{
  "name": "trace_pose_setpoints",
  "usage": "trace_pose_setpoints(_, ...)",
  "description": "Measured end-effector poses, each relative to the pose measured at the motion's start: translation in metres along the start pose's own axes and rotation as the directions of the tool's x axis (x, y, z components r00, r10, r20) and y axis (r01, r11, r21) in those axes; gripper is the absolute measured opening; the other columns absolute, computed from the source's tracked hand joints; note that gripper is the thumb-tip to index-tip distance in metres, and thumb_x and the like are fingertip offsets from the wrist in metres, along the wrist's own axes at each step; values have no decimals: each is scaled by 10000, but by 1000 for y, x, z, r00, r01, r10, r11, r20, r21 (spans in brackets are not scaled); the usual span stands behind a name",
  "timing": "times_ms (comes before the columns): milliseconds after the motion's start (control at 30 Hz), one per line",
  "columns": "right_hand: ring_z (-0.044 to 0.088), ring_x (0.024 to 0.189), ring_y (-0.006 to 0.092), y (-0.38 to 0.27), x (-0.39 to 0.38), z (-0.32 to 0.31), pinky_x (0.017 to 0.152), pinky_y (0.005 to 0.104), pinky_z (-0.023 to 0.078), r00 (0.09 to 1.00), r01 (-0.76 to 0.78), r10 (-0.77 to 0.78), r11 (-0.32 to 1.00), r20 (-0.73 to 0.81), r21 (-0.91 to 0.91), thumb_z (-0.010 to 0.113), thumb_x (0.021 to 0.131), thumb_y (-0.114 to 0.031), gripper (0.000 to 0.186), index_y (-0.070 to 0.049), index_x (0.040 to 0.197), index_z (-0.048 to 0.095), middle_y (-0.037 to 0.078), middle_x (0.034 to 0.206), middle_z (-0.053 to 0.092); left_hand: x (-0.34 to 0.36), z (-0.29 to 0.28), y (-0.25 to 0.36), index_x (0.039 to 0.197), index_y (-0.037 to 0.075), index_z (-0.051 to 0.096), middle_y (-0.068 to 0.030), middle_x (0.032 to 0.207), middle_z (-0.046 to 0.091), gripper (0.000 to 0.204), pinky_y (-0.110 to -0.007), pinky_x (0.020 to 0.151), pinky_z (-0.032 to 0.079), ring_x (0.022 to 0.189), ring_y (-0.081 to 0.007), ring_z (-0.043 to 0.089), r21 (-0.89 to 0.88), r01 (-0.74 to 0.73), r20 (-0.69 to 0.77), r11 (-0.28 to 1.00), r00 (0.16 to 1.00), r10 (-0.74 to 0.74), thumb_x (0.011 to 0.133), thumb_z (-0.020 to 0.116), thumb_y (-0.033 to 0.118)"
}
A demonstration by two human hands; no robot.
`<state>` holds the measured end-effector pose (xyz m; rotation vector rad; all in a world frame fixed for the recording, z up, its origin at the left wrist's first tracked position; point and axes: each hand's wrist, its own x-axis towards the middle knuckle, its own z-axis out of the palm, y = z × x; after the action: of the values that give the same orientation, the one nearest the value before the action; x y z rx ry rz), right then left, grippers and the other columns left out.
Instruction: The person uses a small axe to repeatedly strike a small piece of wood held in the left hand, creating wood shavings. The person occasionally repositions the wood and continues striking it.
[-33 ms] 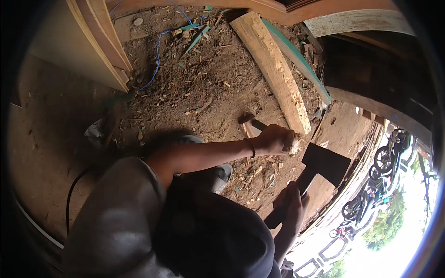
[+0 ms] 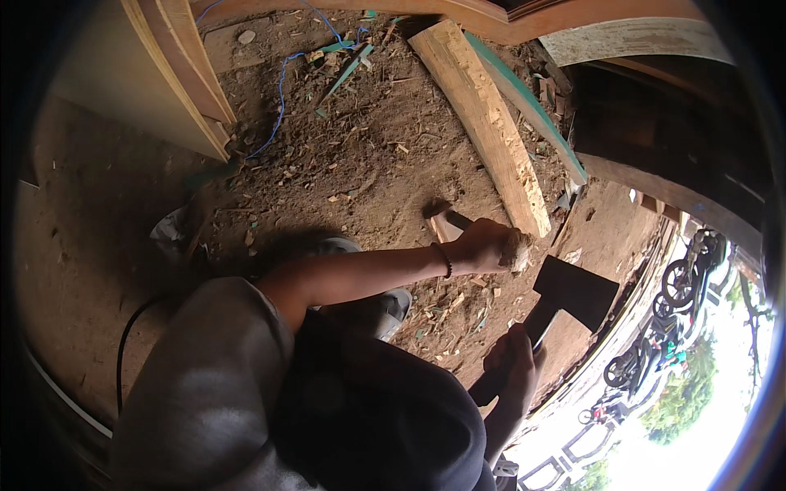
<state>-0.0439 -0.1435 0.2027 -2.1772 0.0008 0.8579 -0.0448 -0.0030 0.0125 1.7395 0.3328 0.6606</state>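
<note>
Over chip-strewn dirt [image 2: 385, 164], left fist [image 2: 485, 245] round a hammer-like tool [image 2: 440, 217], right hand [image 2: 514, 362] wrapped on a hatchet [image 2: 575, 288], likely stiff, blade-heavy, best held by its handle, clear of the edge.

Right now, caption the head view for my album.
Over chip-strewn dirt, left hand grips a pale-ended tool, right hand a broad-bladed tool, near a gouged wooden beam.
</note>
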Motion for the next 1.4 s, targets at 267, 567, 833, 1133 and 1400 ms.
trace_pose_setpoints(267, 489, 412, 134, 110, 18, 20, 368, 280, 394, 970, -235, 242, 962, -34, 137, 632, 900, -249, 266, -57, 771, 501, 33, 558, 495, 16, -17, -20, 976, 27, 584, -88, 779, 583, 339, -335, 638, 530, 713, -196, 579, -351, 145, -200, 925, 954, -225, 754, 737, 233)
trace_pose_setpoints(567, 487, 428, 118, 184, 19, 40, 403, 284, 389, 908, -419, 406, 876, 105, 237, 615, 895, -232, 263, -59, 737, 497, 19, 554, 503, 68, -145, -36, 571, 152, 455, 59, 465, 355, 405, -234, 450, 314, 436, -50, 406, -222, 323, 222, 920, 935, -275, 921, 610, 287)
trace_pose_setpoints(833, 534, 456, 124, 188, 35, 44, 428, 283, 440, 877, -461, 423, 874, 227, 155, 590, 911, -244, 261, -48, 752, 526, 32, 577, 537, 73, -61, -52, 708, -38, 553, -89, 577, 525, 61, -330, 447, 455, 491, -180, 523, 601, 72, 691, 796, 453, -563, 762, 526, -39)
trace_pose_setpoints(1133, 537, 481, 128, 195, 35, 45, 437, 298, 452, 858, -502, 458, 845, 232, 185, 598, 895, -237, 282, -2, 746, 556, 34, 591, 533, 48, -59, -81, 609, -101, 555, -246, 563, 582, 140, -391, 486, 481, 528, -249, 604, 685, -9, 625, 728, 520, -582, 691, 608, -1)
trace_pose_setpoints(1400, 522, 474, 118, 200, 37, 46, 427, 286, 450, 852, -511, 461, 836, 248, 201, 605, 890, -222, 252, 1, 787, 547, 30, 604, 530, 52, -70, -39, 902, 121, 716, -87, 780, 673, 157, -296, 629, 560, 735, -212, 669, 334, -261, 447, 906, 890, 92, 839, 729, 263)
